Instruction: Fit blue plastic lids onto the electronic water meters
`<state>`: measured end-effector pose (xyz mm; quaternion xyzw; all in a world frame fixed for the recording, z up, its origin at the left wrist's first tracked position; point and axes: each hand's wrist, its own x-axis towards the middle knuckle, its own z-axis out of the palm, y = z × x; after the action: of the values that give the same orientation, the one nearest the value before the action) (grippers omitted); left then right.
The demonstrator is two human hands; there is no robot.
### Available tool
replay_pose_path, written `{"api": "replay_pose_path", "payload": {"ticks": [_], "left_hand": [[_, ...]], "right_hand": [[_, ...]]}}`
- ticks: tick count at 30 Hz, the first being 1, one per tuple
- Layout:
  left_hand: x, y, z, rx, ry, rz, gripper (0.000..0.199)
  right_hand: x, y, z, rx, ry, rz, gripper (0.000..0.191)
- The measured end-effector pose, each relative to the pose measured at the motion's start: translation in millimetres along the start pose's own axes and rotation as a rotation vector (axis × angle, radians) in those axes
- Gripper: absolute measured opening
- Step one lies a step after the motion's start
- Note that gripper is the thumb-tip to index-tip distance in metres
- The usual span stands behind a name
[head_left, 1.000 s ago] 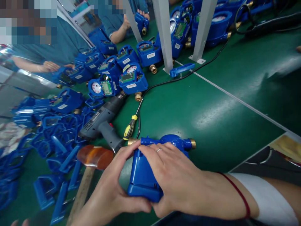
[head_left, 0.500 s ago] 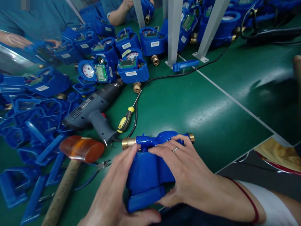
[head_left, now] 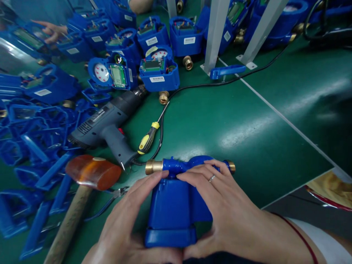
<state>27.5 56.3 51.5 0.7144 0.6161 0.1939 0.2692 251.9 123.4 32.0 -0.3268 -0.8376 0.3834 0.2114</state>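
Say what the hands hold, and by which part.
A blue housing with brass pipe ends: the left hand holds its left side, the right hand its right side, index fingertips at the far edge, thumbs at the near end.

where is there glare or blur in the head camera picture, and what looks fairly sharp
Head view: a pale glare streak crosses the green tabletop, with smaller highlights on the mallet head; head view, left side: the blue frames look soft, as does a co-worker's hand; head view, centre: the screwdriver handle and blue meter look fairly sharp.
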Motion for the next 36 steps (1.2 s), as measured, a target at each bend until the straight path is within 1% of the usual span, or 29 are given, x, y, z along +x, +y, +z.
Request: {"api": "replay_pose_path", "payload": {"ticks": [4, 6, 8, 10, 12, 14, 15, 17, 19, 21, 23, 24, 25, 27, 29, 30, 32, 34, 36], "left_hand": [[2, -4, 4.6, -0.206, -0.014, -0.155, 0.107], [1, -8, 8.0, -0.315, -0.028, -0.208, 0.108], [1, -13, 12.2, -0.429, -0.046, -0.221, 0.108], [1, -17, 15.8, -0.529, -0.058, -0.205, 0.112], [3, -20, 16.7, -0.584, -0.060, -0.189, 0.116], [11, -18, 13.1, -0.599, -0.060, -0.197, 0.117], [18, -17, 9.6, -0.604, -0.073, -0.211, 0.114], [34, -12, 0.7, -0.634, -0.121, -0.242, 0.104], [52, -10, -7.6, -0.690, -0.178, -0.242, 0.096], [65, -10, -11.4, -0.756, -0.170, -0.194, 0.088], [70, -11, -8.9, -0.834, -0.077, -0.167, 0.077], [69, -11, -5.4, -0.873, -0.011, -0.186, 0.071], [65, -9, -0.8, -0.909, 0.042, -0.218, 0.067], [54, -1, 10.1, -0.956, 0.092, -0.279, 0.068], [43, 13, 20.6, -1.008, 0.045, -0.278, 0.078], [38, 21, 24.7, -1.039, 0.039, -0.289, 0.085], [35, 35, 30.4, -1.117, 0.047, -0.356, 0.087], [37, 44, 33.4, -1.127, 0.089, -0.433, 0.073], [42, 48, 35.2, -1.071, 0.133, -0.481, 0.056]], "right_hand": [[5, 3, -2, -0.011, -0.010, 0.032, 0.098], [6, 4, -2, 0.001, -0.010, 0.045, 0.099], [7, 4, -2, 0.011, -0.011, 0.058, 0.095], [7, 4, -1, 0.016, -0.017, 0.069, 0.095], [7, 3, -1, 0.019, -0.027, 0.079, 0.095], [10, 2, -3, 0.024, -0.020, 0.095, 0.094], [14, 2, -5, 0.033, -0.015, 0.118, 0.093], [26, 2, -12, 0.071, -0.021, 0.210, 0.089], [39, 4, -20, 0.179, -0.062, 0.341, 0.082], [51, 8, -29, 0.399, -0.098, 0.443, 0.069], [55, 14, -35, 0.661, -0.061, 0.504, 0.058], [55, 17, -37, 0.775, -0.018, 0.540, 0.055], [52, 19, -38, 0.871, 0.032, 0.583, 0.053], [43, 21, -36, 1.016, 0.119, 0.665, 0.053], [30, 19, -29, 1.123, 0.154, 0.699, 0.055], [22, 17, -24, 1.152, 0.165, 0.703, 0.056], [5, 14, -13, 1.167, 0.170, 0.750, 0.055], [-12, 16, -3, 1.165, 0.119, 0.761, 0.058], [-29, 24, 5, 1.165, 0.031, 0.727, 0.063]]}}
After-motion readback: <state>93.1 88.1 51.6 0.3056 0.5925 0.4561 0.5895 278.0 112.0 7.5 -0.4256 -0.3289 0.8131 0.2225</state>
